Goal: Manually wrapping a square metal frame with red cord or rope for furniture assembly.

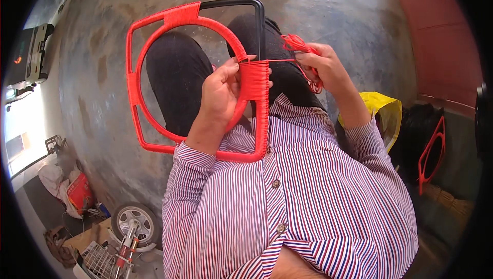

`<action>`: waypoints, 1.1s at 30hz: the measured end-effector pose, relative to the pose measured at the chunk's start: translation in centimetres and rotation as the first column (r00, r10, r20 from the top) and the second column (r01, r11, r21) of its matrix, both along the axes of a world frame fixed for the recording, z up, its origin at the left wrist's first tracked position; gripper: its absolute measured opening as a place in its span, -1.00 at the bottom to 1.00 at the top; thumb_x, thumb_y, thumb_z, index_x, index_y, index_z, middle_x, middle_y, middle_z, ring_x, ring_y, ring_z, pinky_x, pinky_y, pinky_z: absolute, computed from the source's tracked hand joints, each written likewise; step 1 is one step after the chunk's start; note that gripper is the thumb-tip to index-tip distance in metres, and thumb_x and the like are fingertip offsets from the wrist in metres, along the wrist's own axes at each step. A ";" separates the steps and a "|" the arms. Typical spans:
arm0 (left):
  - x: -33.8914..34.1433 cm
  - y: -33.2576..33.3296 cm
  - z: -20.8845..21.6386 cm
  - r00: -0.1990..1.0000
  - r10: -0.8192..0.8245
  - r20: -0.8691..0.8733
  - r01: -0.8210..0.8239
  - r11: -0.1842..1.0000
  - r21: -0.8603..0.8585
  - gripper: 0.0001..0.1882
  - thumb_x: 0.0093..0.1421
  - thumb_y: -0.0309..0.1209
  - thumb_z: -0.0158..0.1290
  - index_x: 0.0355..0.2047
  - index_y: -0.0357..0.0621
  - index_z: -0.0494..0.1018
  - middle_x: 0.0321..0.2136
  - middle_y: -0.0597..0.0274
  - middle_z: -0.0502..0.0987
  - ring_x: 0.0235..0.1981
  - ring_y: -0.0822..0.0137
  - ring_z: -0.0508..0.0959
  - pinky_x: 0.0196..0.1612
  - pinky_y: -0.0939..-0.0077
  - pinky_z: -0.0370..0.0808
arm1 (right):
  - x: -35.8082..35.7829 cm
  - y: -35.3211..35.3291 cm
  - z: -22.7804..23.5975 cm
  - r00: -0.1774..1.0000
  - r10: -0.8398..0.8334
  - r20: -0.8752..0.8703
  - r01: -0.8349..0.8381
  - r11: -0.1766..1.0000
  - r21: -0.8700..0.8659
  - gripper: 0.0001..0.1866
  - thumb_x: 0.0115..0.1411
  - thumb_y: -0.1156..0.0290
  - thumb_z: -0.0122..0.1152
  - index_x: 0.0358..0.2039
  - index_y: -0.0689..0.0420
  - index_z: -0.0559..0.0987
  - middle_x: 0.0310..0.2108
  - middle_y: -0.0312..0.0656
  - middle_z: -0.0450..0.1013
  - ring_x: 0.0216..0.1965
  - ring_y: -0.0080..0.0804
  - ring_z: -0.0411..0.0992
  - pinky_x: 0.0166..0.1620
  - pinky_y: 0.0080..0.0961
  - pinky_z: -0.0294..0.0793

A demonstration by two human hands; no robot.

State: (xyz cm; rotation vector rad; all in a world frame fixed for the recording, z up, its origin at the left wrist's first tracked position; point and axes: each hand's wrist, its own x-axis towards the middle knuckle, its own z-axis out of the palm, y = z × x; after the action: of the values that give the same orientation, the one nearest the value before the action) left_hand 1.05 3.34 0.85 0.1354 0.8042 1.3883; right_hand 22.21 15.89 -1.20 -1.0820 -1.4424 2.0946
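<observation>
Across my lap rests a square tubular frame with a round inner ring (pixel 146 58), mostly wrapped in red cord. Its far right corner is a bare black tube (pixel 261 30). My left hand (pixel 220 94) reaches through the ring and grips the wrapped joint (pixel 253 81) on the right side, its thumb by the edge of the windings. In my right hand (pixel 327 67) is a looped bundle of red cord (pixel 299 44). One strand (pixel 281 60) runs taut from the windings to that hand. Some fingers of my left hand are hidden behind the joint.
At the right, a yellow bag (pixel 384 103) stands near another red frame (pixel 424 161). A small spoked wheel (pixel 134 222) and a wire basket (pixel 99 260) lie at the lower left, near a red and white bag (pixel 78 195). Grey floor (pixel 354 27) spreads ahead.
</observation>
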 end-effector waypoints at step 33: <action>-0.1 -0.4 -1.9 0.740 0.290 -0.607 -0.312 0.947 0.072 -0.82 0.21 -0.57 0.03 -0.16 -0.18 0.40 -0.32 0.33 0.49 -0.43 0.56 0.42 -0.34 0.69 0.37 | -9.6 0.7 3.3 0.994 -0.038 0.100 -0.097 0.070 0.993 -0.64 -0.06 0.41 0.37 -0.18 0.04 0.58 -0.14 -0.25 0.48 -0.10 -0.25 0.46 -0.09 -0.37 0.49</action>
State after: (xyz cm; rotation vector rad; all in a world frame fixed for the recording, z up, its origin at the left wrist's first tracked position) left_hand 0.97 2.98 -1.02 0.4663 1.4455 1.6604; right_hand 12.58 16.59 2.06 -0.4618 -2.3177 0.4602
